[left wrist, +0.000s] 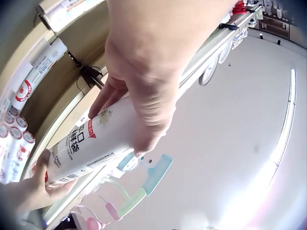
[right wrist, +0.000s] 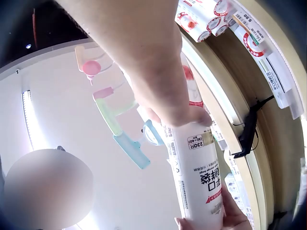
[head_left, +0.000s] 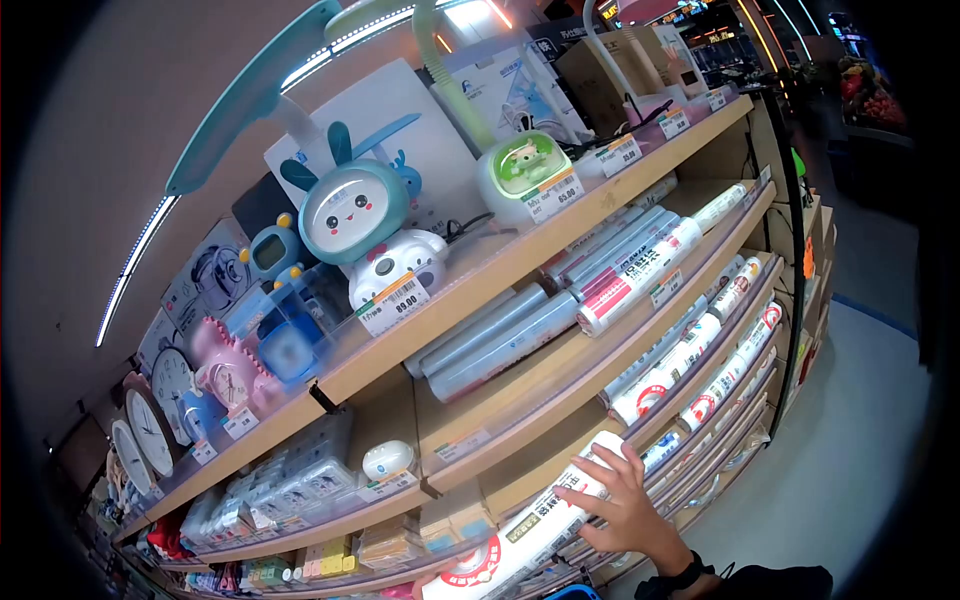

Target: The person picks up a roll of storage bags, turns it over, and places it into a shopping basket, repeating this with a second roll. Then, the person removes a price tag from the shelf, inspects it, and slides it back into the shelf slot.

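Observation:
A white printed roll with a red round logo is held by both hands in front of the shelves. My right hand grips its upper end, fingers spread over the top side, wrist in a dark band. In the left wrist view my left hand holds the roll at one end, thumb on one side and fingers round the other; my right hand is at the opposite end. The right wrist view has my right hand on the roll, with fingers of my left hand around the far end.
Shelves curve across the view. On top stand a blue rabbit-faced lamp, a green lamp, boxes and clocks. Lower levels hold grey rolls and more white rolls. Grey floor lies at the right.

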`<action>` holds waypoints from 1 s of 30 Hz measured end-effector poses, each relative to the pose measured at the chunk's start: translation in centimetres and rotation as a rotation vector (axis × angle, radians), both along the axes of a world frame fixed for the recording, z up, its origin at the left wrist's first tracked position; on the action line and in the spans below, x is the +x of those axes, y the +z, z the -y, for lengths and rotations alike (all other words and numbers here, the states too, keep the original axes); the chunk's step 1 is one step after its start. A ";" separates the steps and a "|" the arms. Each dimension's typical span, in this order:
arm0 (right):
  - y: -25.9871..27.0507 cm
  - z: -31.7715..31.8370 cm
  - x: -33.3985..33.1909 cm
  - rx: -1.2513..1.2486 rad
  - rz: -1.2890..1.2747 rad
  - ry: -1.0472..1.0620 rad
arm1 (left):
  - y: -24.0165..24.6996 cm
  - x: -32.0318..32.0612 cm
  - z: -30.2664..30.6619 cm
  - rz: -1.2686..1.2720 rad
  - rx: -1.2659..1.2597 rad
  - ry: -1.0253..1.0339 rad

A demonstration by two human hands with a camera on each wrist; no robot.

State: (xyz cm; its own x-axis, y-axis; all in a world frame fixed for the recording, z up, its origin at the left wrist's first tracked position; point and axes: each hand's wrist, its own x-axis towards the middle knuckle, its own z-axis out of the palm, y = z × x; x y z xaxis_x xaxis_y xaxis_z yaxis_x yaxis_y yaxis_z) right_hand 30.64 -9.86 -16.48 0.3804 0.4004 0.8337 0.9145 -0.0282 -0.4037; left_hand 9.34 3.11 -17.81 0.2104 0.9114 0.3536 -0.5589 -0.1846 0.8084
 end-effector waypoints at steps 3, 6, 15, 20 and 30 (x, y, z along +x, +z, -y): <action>0.1 0.7 -1.8 0.151 -0.120 -0.062 | 0.1 -2.7 0.9 0.131 -0.059 0.021; 0.9 0.7 -4.0 0.256 -0.197 0.166 | 0.3 -6.0 1.5 0.246 -0.103 0.073; 1.1 0.7 -18.3 0.617 -0.815 0.840 | -0.8 -16.9 4.5 0.239 -0.051 0.335; 0.4 -1.7 -22.6 0.935 -0.865 0.814 | 3.3 -22.4 8.9 0.105 0.142 0.373; 3.3 -3.9 -33.9 0.829 -0.994 0.894 | 4.1 -32.4 13.1 0.266 0.336 0.990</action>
State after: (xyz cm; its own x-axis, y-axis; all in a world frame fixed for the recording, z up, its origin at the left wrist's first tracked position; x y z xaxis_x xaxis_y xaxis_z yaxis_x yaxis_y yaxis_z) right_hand -3.26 -5.97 -13.21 0.7880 0.3631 0.4972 -0.1172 0.8813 -0.4578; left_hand -23.06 -9.95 -13.72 -0.6875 0.4824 0.5428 -0.1901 -0.8410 0.5066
